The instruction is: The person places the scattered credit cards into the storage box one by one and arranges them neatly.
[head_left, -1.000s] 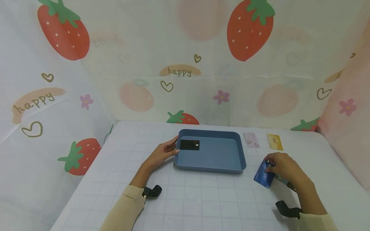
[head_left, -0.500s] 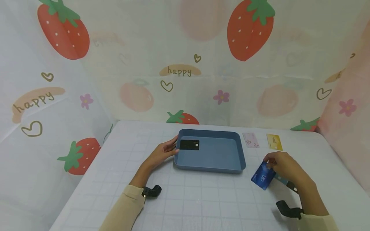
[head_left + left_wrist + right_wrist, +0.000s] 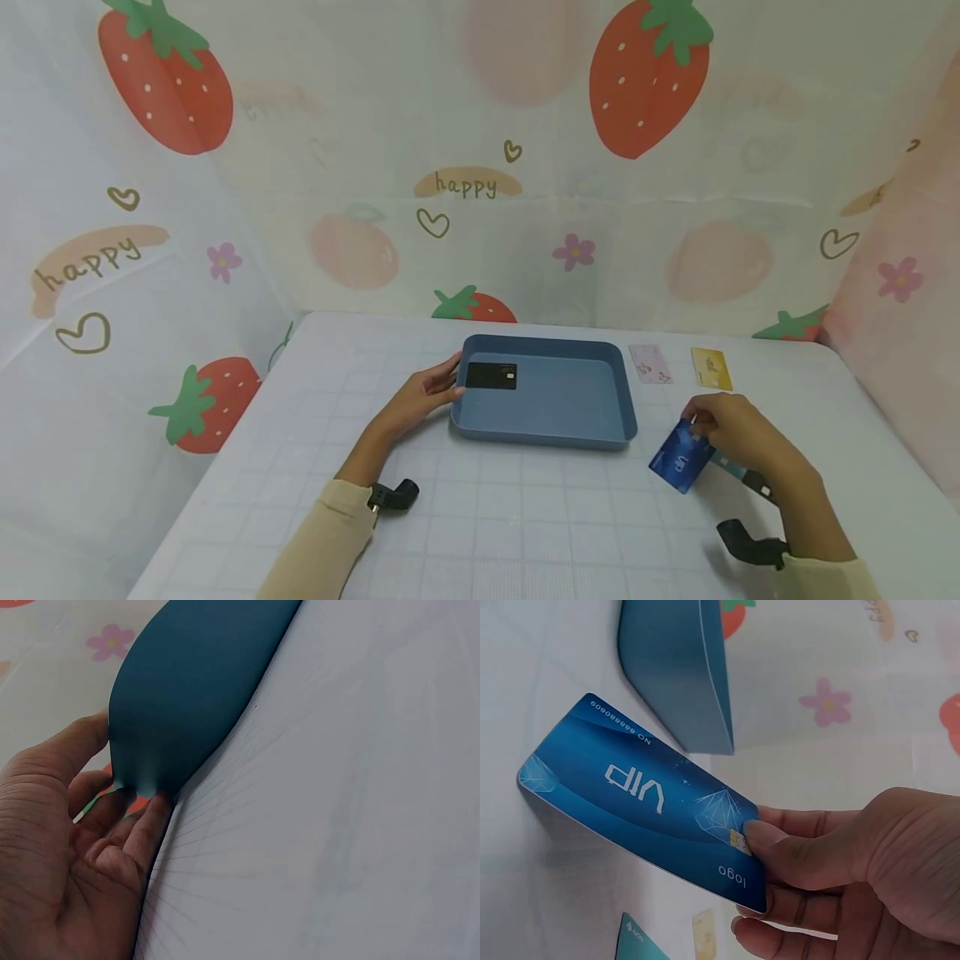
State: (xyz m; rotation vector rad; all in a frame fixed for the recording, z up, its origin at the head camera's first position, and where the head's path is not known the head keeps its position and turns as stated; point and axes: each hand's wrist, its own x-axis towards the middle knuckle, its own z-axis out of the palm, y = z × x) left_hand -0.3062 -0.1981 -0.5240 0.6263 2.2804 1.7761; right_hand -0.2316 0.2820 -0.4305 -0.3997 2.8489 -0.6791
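My right hand (image 3: 735,429) pinches a blue VIP card (image 3: 641,791) by one short end, thumb on its printed face. In the right wrist view the card slants, its far corner low by the white tabletop. A shallow blue tray (image 3: 555,404) lies to the left of that card. Inside it, near the left end, is a black card (image 3: 492,377). At the tray's left end, my left hand (image 3: 420,400) holds the wall, thumb at the rim and other fingers against the outside, as the left wrist view (image 3: 97,847) shows.
Beyond the tray's right end lie a pink card (image 3: 652,364) and a yellow card (image 3: 712,369). A teal card (image 3: 738,473) is partly hidden under my right hand. Strawberry-print cloth (image 3: 652,200) stands behind the white table (image 3: 517,533).
The blue card has swung slightly left and turned in my right fingers, mostly in the first half second. My left hand and the tray have stayed put.
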